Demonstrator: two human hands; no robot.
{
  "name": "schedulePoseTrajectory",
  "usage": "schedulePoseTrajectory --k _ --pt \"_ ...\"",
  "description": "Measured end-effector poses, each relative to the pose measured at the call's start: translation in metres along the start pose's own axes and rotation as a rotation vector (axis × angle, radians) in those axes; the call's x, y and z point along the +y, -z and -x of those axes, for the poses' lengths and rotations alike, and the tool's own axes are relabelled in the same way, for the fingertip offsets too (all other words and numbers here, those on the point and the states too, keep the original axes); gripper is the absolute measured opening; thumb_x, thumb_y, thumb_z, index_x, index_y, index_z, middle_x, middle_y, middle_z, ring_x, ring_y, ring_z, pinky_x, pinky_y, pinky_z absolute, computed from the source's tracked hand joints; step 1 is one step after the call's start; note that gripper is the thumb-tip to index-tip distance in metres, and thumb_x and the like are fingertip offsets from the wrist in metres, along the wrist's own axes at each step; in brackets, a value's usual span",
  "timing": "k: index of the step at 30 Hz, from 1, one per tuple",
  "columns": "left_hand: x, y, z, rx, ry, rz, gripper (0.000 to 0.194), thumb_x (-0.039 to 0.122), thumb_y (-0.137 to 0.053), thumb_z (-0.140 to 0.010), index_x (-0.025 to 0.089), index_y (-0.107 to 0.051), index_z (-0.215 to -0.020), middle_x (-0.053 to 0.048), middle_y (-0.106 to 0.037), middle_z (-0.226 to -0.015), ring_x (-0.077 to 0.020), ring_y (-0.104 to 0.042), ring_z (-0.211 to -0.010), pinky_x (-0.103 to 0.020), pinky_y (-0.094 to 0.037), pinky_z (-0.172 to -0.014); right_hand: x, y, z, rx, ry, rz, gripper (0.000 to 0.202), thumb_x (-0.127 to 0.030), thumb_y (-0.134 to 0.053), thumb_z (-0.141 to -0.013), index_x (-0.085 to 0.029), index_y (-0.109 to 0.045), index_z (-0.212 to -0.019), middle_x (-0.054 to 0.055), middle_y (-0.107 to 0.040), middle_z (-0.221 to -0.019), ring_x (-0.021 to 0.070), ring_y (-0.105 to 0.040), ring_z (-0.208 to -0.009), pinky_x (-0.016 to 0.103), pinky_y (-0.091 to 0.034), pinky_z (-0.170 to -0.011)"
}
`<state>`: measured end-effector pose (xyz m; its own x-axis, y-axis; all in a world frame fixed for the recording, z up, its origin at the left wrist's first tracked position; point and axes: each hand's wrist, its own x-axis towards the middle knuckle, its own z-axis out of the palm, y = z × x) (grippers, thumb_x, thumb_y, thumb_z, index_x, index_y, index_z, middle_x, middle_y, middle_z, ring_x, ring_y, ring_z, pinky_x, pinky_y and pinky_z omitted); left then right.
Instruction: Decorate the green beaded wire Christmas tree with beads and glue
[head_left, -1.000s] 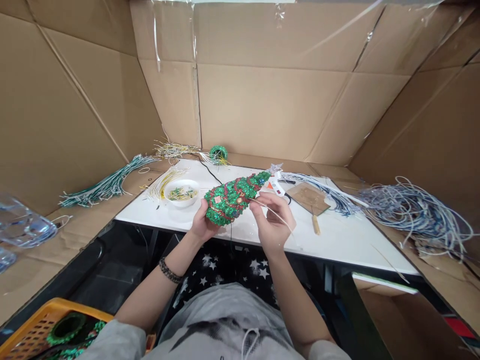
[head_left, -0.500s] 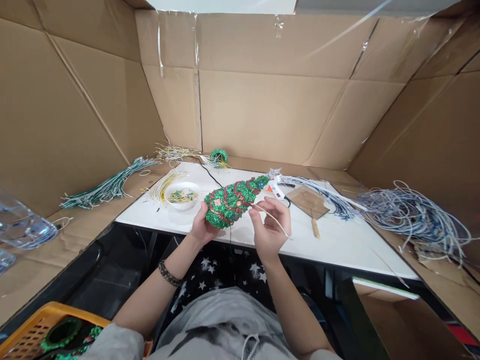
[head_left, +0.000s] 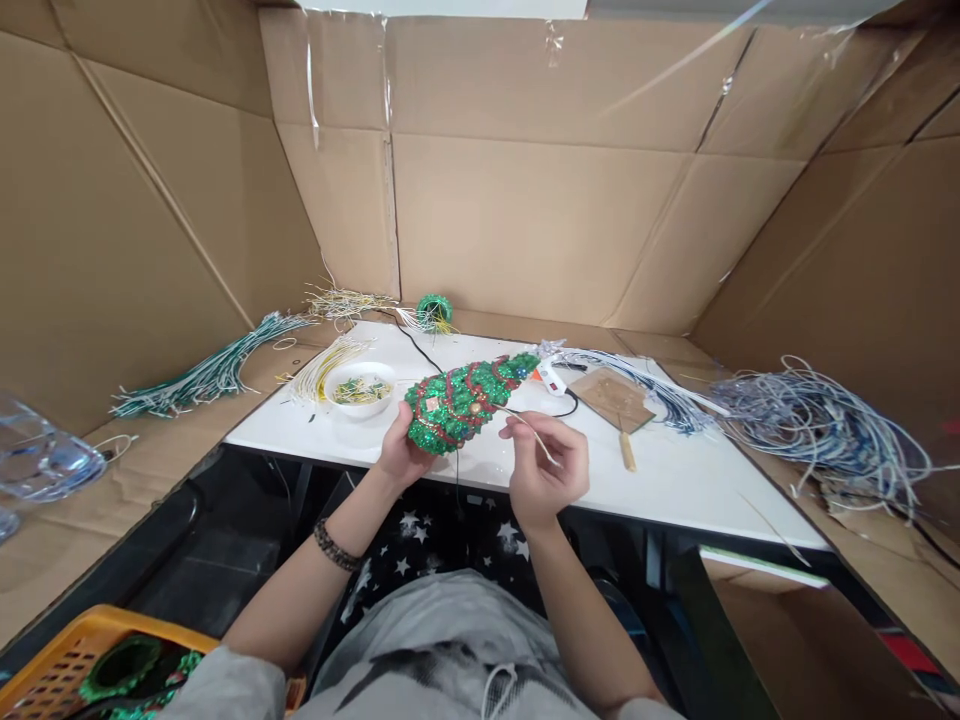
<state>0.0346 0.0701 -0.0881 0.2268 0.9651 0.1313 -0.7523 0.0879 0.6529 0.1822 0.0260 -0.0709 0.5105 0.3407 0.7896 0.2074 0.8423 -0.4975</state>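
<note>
A green glittery Christmas tree (head_left: 469, 398) with red garland lies tilted in the air above the white board, its silver star pointing to the upper right. My left hand (head_left: 403, 450) grips its wide base. A thin pale wire (head_left: 534, 432) runs from the tree's side toward the lower right. My right hand (head_left: 549, 468) is closed, thumb and fingers pinching this wire just right of the tree. Behind the tree's tip lies a white glue gun (head_left: 553, 377). Left of the tree stands a white bowl (head_left: 361, 408) with short green and yellow pieces.
Wire bundles lie at the left (head_left: 206, 375) and right (head_left: 829, 425) of the white board (head_left: 705, 480). A brown plate (head_left: 600, 397) and a wooden-handled tool (head_left: 628, 452) lie on it. Cardboard walls surround the board. An orange basket (head_left: 82, 640) is at the lower left.
My right hand's fingers have curled in and turned around the wire. The wire's free end has shifted left. My left hand still holds the tree, and the view has moved slightly.
</note>
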Motion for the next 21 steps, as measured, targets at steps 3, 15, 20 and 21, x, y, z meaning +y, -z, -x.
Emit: schedulePoseTrajectory --k 3,15,20,21 --pt "0.0 0.0 0.0 -0.001 0.005 -0.011 0.062 0.058 -0.052 -0.092 0.019 -0.055 -0.14 -0.014 -0.07 -0.127 -0.036 -0.064 -0.117 -0.05 -0.053 -0.094 -0.001 0.0 -0.004 -0.06 0.045 0.047 0.007 -0.017 -0.068 -0.089 -0.022 -0.064 -0.091 0.0 -0.072 -0.078 0.0165 -0.072 -0.07 0.031 -0.06 -0.061" --pt "0.0 0.001 0.0 -0.007 -0.014 -0.037 0.056 0.056 -0.058 -0.089 0.017 -0.065 -0.128 -0.015 -0.071 -0.124 -0.0383 -0.06 -0.123 -0.052 -0.052 -0.096 0.001 0.002 -0.005 -0.059 0.038 0.064 0.007 -0.017 -0.068 -0.089 -0.022 -0.067 -0.093 0.001 -0.072 -0.08 0.0165 -0.072 -0.072 0.032 -0.061 -0.065" --pt "0.001 0.001 0.0 -0.041 -0.006 -0.038 0.056 0.057 -0.056 -0.091 0.016 -0.065 -0.128 -0.015 -0.072 -0.121 -0.0375 -0.061 -0.122 -0.051 -0.051 -0.098 -0.001 0.0 -0.013 -0.158 0.076 0.124 0.008 -0.015 -0.069 -0.088 -0.023 -0.068 -0.091 0.001 -0.073 -0.081 0.0161 -0.07 -0.078 0.032 -0.06 -0.071" --pt "0.002 0.001 0.0 -0.042 0.0 -0.035 0.056 0.057 -0.055 -0.091 0.016 -0.064 -0.129 -0.014 -0.073 -0.12 -0.037 -0.063 -0.12 -0.051 -0.052 -0.097 -0.001 0.0 -0.013 -0.146 0.058 0.125 0.009 -0.015 -0.07 -0.088 -0.023 -0.068 -0.093 0.001 -0.073 -0.082 0.0156 -0.07 -0.077 0.032 -0.06 -0.071"
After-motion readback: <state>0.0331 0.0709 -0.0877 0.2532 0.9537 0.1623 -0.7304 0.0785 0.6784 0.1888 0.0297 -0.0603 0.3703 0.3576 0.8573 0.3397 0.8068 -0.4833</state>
